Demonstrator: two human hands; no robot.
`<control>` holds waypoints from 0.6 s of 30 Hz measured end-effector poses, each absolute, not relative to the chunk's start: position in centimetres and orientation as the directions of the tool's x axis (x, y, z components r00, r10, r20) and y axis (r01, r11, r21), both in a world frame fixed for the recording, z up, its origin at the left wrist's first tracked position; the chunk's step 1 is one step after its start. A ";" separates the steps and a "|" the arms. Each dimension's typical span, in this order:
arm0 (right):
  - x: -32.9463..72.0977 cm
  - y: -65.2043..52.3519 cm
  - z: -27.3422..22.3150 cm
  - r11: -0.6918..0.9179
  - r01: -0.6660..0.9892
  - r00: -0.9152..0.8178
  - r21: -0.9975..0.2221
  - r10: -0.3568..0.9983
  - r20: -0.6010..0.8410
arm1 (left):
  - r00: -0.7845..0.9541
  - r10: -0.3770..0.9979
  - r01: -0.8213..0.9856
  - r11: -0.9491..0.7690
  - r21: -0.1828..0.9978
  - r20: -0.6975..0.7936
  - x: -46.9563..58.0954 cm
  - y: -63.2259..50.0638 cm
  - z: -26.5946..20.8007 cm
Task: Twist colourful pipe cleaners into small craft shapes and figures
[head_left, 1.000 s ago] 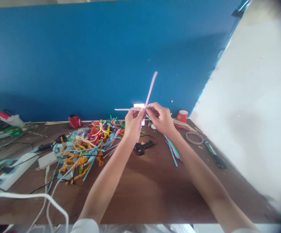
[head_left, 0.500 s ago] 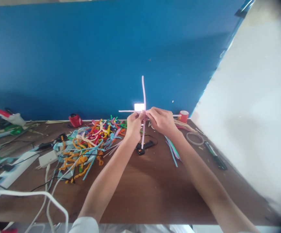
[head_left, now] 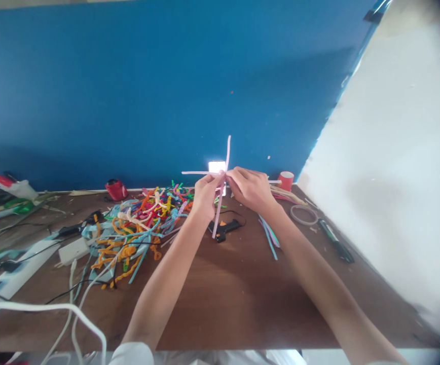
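Two pale pink pipe cleaners cross between my hands. The upright pipe cleaner rises above my fingers, and its lower end hangs below them, slanting left. The level pipe cleaner sticks out to the left of my left hand and to the right past my right hand. My left hand is closed, pinching near the crossing. My right hand is closed too, with its fingertips at the same crossing. The crossing itself is mostly covered by fingers. Behind it glows a bright white screen.
A heap of colourful pipe cleaners spreads left of my arms. Beneath my hands lies a black glue gun. Blue and purple pipe cleaners lie beside my right forearm. A marker, red roll and white power strip are around.
The upright pipe cleaner has tilted: its top now leans right and sits lower, while its lower end has swung left. Both hands keep their pinch near the crossing.
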State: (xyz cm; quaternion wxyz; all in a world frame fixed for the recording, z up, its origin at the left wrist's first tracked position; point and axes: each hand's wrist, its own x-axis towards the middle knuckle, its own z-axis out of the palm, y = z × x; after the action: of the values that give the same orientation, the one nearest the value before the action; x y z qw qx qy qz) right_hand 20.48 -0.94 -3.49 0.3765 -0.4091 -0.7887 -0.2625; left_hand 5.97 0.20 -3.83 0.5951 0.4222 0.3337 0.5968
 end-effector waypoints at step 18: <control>21.0 -1.2 -2.7 0.741 0.631 -0.231 -0.231 0.464 0.855 | 0.193 0.740 -0.103 -0.637 0.764 0.644 4.1 0.6 -2.3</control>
State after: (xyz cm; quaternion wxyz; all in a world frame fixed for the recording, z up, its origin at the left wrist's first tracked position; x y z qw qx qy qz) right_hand 21.01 -1.17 -2.72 0.5113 -0.3506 -0.7804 -0.0816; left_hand 4.11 0.58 -2.32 0.3569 0.6850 0.2324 0.5911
